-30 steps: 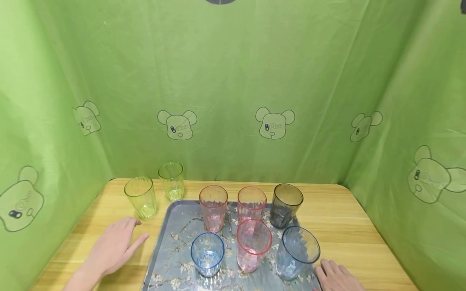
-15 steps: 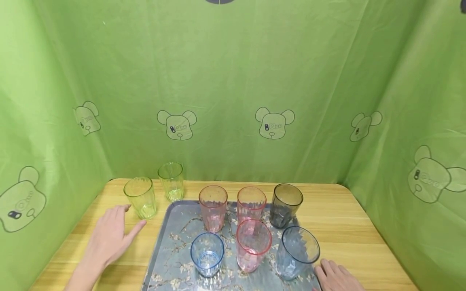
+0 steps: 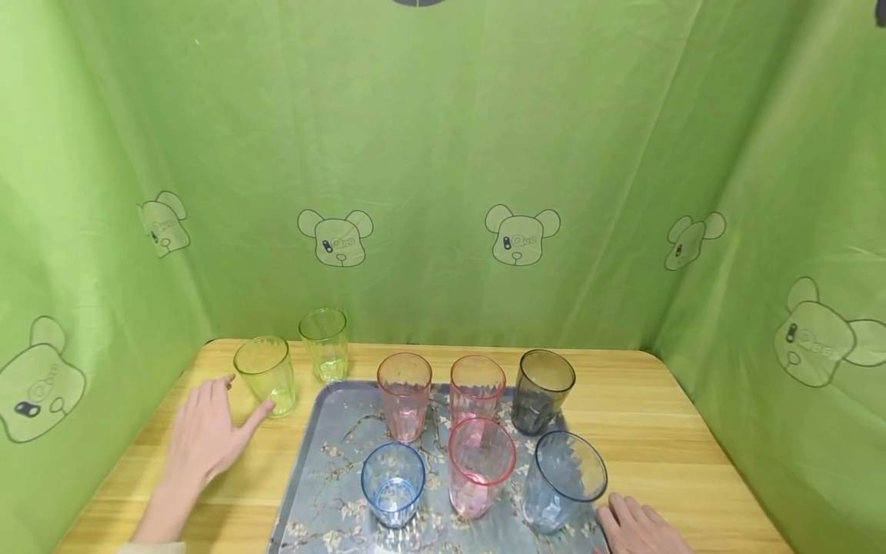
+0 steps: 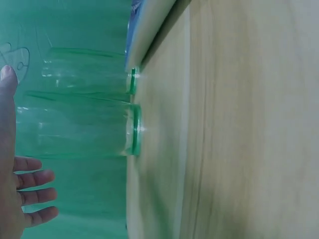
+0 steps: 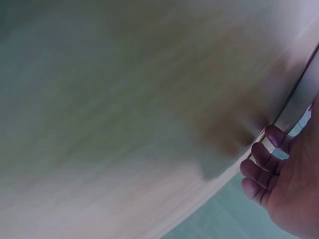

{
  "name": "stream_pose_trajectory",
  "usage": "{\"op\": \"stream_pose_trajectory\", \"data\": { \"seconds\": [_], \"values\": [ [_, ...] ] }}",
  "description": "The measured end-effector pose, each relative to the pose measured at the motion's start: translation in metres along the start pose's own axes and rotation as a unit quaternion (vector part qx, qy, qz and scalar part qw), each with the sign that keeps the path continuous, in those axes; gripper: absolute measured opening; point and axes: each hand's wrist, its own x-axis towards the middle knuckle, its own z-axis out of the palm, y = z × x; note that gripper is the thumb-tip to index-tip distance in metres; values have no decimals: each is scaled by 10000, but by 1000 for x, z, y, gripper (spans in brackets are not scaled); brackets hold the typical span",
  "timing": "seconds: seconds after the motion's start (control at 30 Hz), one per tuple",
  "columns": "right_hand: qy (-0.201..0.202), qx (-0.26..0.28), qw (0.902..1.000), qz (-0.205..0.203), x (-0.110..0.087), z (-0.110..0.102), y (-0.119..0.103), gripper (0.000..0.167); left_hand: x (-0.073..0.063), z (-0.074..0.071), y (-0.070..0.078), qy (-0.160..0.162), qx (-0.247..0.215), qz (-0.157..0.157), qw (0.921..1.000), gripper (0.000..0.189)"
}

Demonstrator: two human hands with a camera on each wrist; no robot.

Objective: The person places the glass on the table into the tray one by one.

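Observation:
My left hand [image 3: 204, 435], thumb spread wide from the fingers, is right beside the nearer green glass [image 3: 266, 381] on the wooden table. In the head view its thumb tip overlaps the glass's lower side. The left wrist view has the hand [image 4: 11, 189] with fingers apart and nothing in the palm, level with that upright glass [image 4: 79, 127]. Behind it stands a second green glass [image 3: 325, 346]. At the lower right, my right hand [image 3: 644, 527] rests with loosely bent fingers by the right edge of the patterned tray [image 3: 318, 450]; the right wrist view places its fingertips [image 5: 275, 135] at that edge.
On the tray stand three pink glasses, one in front [image 3: 477, 477], a small blue glass [image 3: 394, 485], a larger grey-blue glass [image 3: 561, 492] and a dark grey glass [image 3: 542, 392]. Green curtain [image 3: 429, 292] walls enclose the wooden table [image 3: 664, 431] at the back and sides.
My left hand has moved forward and slightly left, turning so its thumb and fingers come to either side of the nearer green glass. The right hand and glasses have stayed put.

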Motion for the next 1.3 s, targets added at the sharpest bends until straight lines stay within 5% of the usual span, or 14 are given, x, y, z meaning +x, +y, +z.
{"op": "stream_pose_trajectory", "data": {
  "seconds": [0.5,0.83,1.3],
  "values": [
    [-320,138,9992,212,1,-4,-2,43,20,20,-18,-562,192,-230,9980,99],
    [-15,14,10000,-55,0,-3,-1,47,29,31,-24,-575,209,-321,9976,84],
    [-138,138,9998,105,0,0,0,46,36,37,-25,-777,35,-639,9949,102]
  ]
}}
